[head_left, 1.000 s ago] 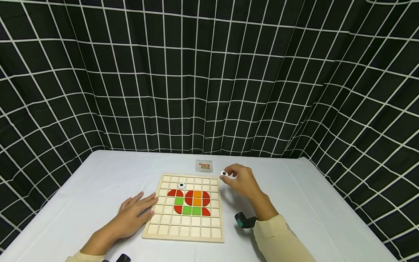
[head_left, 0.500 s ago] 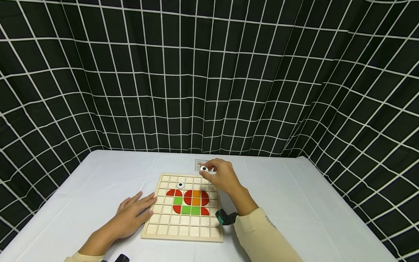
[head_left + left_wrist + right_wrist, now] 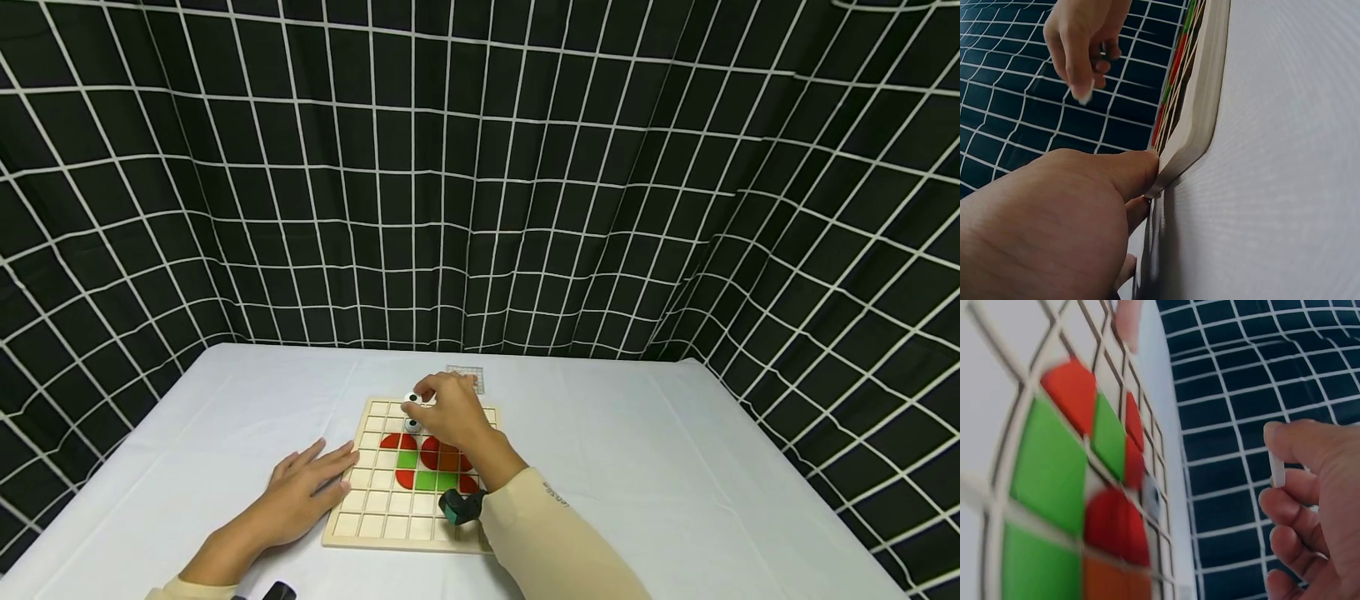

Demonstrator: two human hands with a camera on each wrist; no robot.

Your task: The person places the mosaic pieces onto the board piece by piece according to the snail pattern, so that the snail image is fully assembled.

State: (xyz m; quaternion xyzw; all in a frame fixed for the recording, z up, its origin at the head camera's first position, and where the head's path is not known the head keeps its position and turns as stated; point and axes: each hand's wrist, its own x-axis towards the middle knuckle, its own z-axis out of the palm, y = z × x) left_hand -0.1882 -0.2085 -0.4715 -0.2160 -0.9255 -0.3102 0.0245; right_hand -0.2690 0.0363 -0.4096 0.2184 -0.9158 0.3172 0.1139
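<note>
My right hand pinches a round white eye piece with a black dot between thumb and fingertips, above the far part of the wooden grid board. In the right wrist view that eye piece shows edge-on, held off the board. Just below it in the head view, another eye piece lies on the board, partly covered by my hand. My left hand lies with fingers extended at the board's left edge, thumb touching the frame in the left wrist view.
Red quarter-round tiles, green squares and an orange tile sit in the grid, some behind my right forearm. A small patterned card lies beyond the board on the white table. A black gridded curtain stands behind.
My right hand has moved left from beside the board to over its far part, carrying the eye piece. The left hand has stayed at the board's edge.
</note>
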